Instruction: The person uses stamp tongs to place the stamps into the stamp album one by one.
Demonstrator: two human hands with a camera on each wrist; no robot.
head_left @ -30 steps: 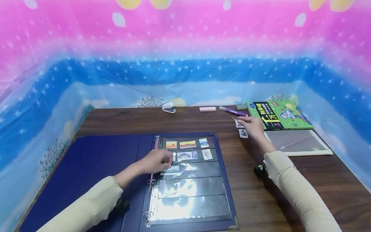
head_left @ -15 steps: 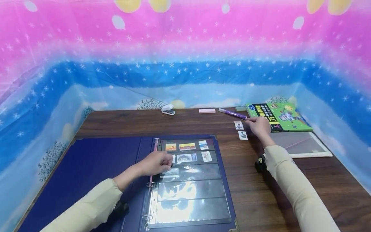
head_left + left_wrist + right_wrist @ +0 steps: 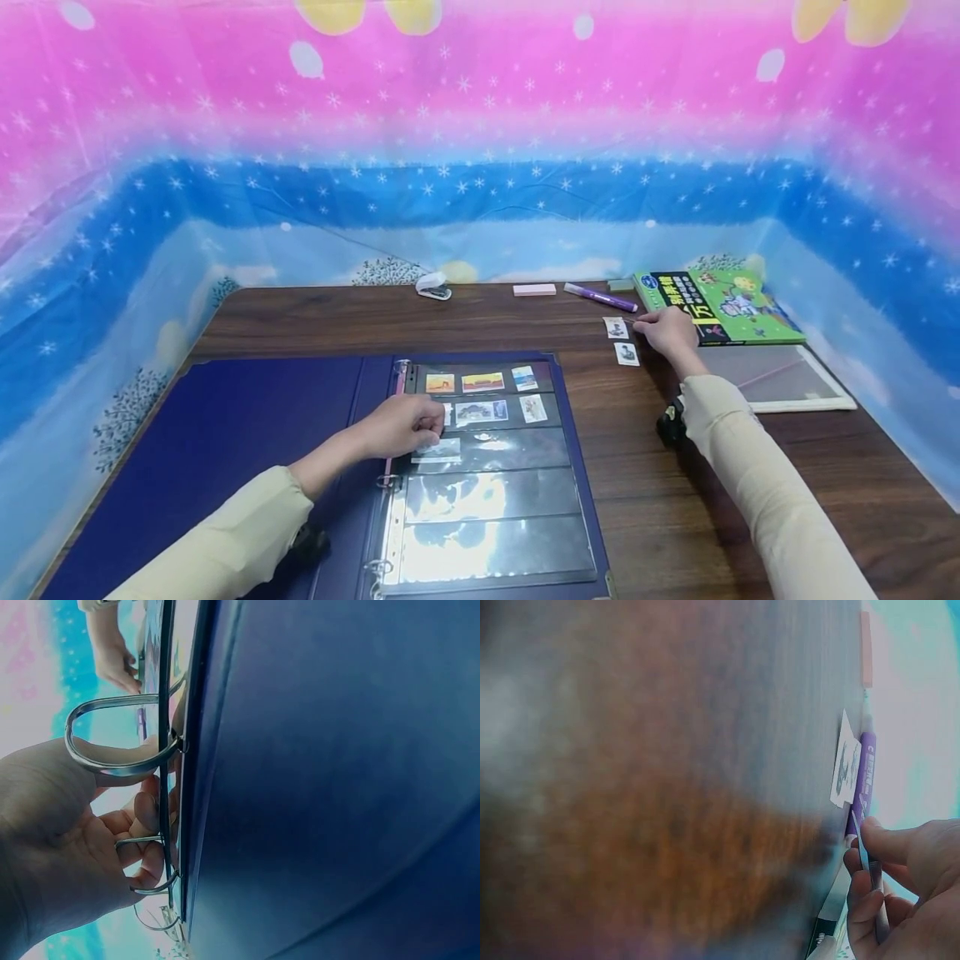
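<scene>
My right hand (image 3: 670,333) pinches metal tweezers (image 3: 875,876) between thumb and fingers, their tips directed at two small stamps on the table. The upper stamp (image 3: 616,327) lies just left of the tips, the lower stamp (image 3: 627,354) right below it. On the open blue stamp album (image 3: 277,417), my left hand (image 3: 405,423) rests by the ring side of the black pocket page (image 3: 525,450), fingers loosely curled against it. That hand partly covers a stamp in the second row. Several stamps show in the top two rows, and a pale strip (image 3: 437,451) sits in the third.
Along the table's back edge are a white stapler (image 3: 433,287), a pink eraser-like block (image 3: 534,290) and a purple marker (image 3: 600,297). At right, a green book (image 3: 742,308) lies above a white-edged mesh pouch (image 3: 780,379). Metal rings (image 3: 112,735) stand up along the album's spine.
My right hand has drawn back to the right from over the upper stamp, uncovering both stamps, with the tweezers still in its fingers. The left hand has stayed on the page.
</scene>
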